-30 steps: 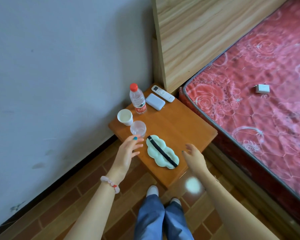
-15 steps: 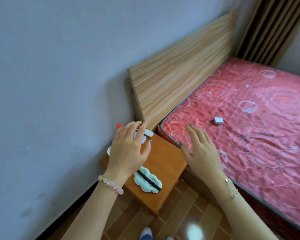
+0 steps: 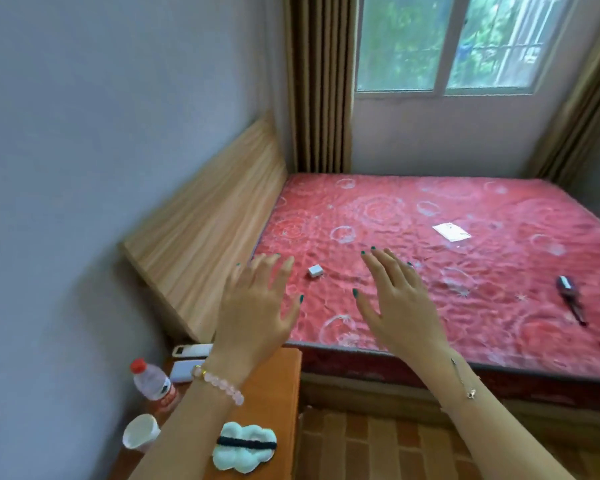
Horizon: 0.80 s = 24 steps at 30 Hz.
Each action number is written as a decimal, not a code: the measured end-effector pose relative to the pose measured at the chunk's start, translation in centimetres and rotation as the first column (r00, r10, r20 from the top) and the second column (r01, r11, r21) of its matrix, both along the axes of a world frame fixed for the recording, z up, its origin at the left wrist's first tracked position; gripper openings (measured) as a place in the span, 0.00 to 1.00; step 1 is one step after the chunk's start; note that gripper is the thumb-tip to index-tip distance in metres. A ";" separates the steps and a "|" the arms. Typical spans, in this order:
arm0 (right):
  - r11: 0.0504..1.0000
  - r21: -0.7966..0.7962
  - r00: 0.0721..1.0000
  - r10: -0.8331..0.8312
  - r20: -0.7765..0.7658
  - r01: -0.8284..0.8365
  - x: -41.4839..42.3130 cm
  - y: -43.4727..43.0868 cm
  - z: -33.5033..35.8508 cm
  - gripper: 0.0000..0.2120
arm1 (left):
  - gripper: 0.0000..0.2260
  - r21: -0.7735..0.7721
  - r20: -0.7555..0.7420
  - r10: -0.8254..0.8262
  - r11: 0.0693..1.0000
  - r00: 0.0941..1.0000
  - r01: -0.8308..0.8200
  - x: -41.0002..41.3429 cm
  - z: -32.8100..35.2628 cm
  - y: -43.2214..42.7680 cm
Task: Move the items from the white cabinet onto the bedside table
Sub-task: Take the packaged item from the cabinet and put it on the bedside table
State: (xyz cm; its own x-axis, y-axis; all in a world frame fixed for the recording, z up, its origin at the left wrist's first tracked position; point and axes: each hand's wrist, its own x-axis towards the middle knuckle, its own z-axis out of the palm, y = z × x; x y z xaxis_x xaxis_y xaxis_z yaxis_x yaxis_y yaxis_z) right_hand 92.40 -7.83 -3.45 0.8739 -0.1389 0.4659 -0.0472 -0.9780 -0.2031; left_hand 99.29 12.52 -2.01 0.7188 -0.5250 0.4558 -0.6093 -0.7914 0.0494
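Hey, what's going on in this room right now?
A person holds both hands up, the left hand and the right hand, fingers spread, gripping nothing. Below them the bedside table carries a water bottle, a paper cup, a remote, a white case and a cloud-shaped dish. A small white block lies on the red mattress.

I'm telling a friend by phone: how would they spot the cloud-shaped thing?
Find the orange bedside table left of the red mattress. At its near edge, by a white cup, lies the eye mask: mint, puffy, with a black strap.
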 end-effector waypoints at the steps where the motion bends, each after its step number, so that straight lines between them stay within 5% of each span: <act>1: 0.999 -0.022 0.999 -0.045 0.003 0.045 -1.0 -0.2 0.3 0.28 | 0.24 0.000 0.007 -0.042 0.999 0.999 0.042 -0.2 0.1 -0.5; 14: 0.815 -0.093 0.820 -0.570 0.044 0.572 -19.0 -3.3 2.9 0.26 | 0.24 -0.032 0.047 -0.549 0.834 0.834 0.551 -8.8 0.2 -10.5; 24: 0.550 -0.060 0.552 -0.833 0.027 0.833 -35.0 -6.8 4.8 0.29 | 0.24 -0.044 0.124 -0.790 0.600 0.600 0.799 -20.1 3.1 -20.5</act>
